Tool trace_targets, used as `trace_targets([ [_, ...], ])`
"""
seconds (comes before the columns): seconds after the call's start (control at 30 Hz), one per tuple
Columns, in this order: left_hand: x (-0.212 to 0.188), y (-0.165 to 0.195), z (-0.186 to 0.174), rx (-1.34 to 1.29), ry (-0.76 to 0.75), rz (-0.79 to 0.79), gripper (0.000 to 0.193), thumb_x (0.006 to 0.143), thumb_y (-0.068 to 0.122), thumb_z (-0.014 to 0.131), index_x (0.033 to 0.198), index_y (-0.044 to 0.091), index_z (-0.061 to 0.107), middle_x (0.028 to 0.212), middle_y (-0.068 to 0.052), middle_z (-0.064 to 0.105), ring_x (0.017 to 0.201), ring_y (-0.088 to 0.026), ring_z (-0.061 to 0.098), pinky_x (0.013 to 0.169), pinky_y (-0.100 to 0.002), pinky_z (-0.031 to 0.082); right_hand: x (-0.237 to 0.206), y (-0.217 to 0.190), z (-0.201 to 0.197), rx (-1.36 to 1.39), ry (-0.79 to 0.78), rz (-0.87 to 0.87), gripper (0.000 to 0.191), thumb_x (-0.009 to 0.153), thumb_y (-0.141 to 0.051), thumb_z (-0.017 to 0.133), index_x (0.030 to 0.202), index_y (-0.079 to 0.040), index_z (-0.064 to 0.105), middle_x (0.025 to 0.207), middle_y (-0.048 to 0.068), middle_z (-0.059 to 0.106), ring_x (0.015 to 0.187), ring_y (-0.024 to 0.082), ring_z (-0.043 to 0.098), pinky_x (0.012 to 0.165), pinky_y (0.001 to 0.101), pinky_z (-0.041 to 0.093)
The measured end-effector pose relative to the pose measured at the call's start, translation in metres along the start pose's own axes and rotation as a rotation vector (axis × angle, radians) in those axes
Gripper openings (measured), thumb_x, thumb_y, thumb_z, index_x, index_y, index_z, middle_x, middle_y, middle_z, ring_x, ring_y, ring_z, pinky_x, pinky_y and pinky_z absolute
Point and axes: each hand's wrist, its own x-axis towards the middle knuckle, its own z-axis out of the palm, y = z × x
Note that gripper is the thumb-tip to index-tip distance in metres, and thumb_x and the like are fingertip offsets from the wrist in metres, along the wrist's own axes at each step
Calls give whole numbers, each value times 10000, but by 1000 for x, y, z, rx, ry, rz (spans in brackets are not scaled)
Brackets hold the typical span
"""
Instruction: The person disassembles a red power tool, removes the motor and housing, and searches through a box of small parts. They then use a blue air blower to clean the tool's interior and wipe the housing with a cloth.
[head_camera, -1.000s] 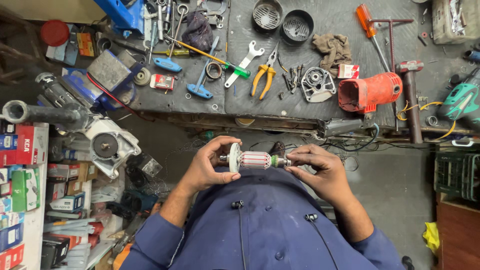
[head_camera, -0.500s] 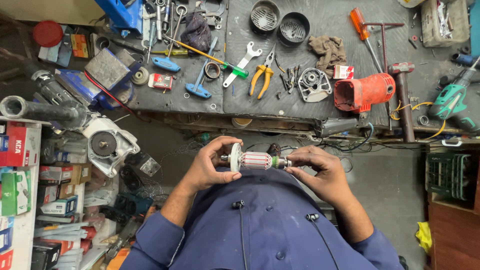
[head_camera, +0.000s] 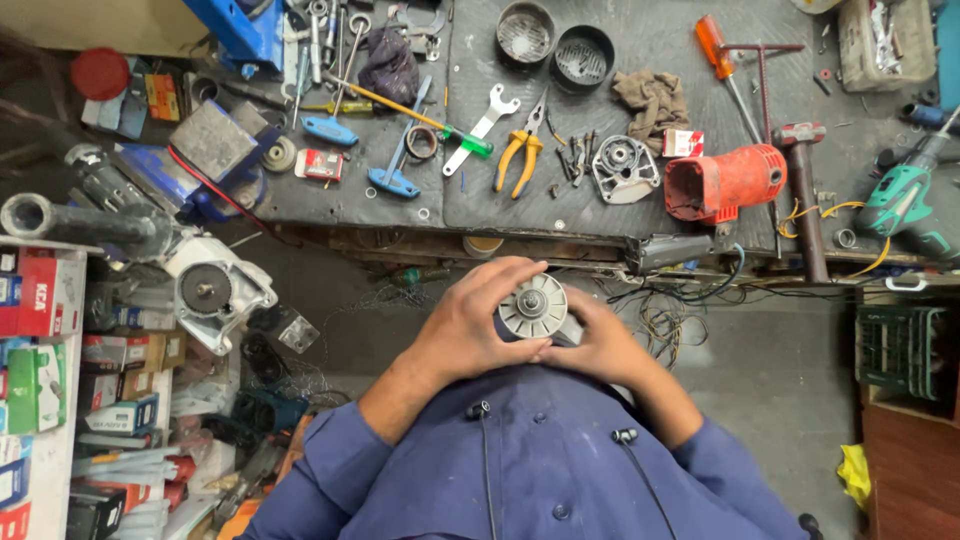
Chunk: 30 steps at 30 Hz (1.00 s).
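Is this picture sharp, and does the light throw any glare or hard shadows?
Head view: even, soft light, no strong glare on the dark workbench; both hands, left hand and right hand, and the finned grey disc look sharp; edges bow slightly, as with a wide lens; the floor below the bench is dimmer.

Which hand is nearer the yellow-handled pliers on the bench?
The left hand, though only slightly. It sits below and a little left of the yellow-handled pliers, fingers wrapped over the round grey fan disc. The right hand cups the disc from lower right, farther down from the bench.
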Motion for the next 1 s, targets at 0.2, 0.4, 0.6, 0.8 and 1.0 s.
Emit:
trace_targets([
  [0.2, 9, 7, 6, 8, 3, 39, 754, 676, 310, 919, 1318, 69, 603, 1332, -106, 656, 1221, -328, 619, 1084, -435, 488, 0, 45, 15, 80, 168, -63, 573, 705, -98, 870, 1236, -20, 667, 1179, 112, 723, 1053, 234, 721, 934, 335, 564],
  [0.4, 12, -4, 10, -133, -55, -61, 462, 769, 211, 868, 1175, 75, 695, 1337, -101, 677, 1253, -284, 668, 1074, -391, 532, -10, 41, 7, -73, 251, -146, 446, 734, -107, 861, 1147, -26, 711, 1132, 108, 738, 1017, 243, 733, 886, 340, 562],
  [0.6, 10, -4, 23, -106, 21, -46, 373, 754, 185, 869, 1079, 78, 721, 1285, -92, 712, 1217, -282, 674, 1061, -397, 525, -15, 42, 7, -67, 276, -105, 436, 734, -109, 852, 1139, -32, 712, 1108, 98, 747, 979, 230, 735, 847, 334, 570],
  [0.8, 18, 0, 31, -47, 52, -19, 370, 732, 187, 867, 1062, 96, 725, 1264, -75, 690, 1215, -280, 635, 1059, -399, 504, -15, 43, -1, -45, 288, -140, 428, 743, -104, 851, 1137, -20, 707, 1123, 108, 738, 989, 245, 735, 859, 340, 571],
  [1.0, 27, 2, 35, -72, 44, -60, 377, 731, 191, 868, 1070, 95, 731, 1263, -73, 672, 1218, -274, 626, 1059, -396, 500, -13, 42, -12, -65, 294, -124, 422, 736, -106, 848, 1125, -15, 710, 1126, 110, 744, 985, 241, 746, 851, 334, 576],
])
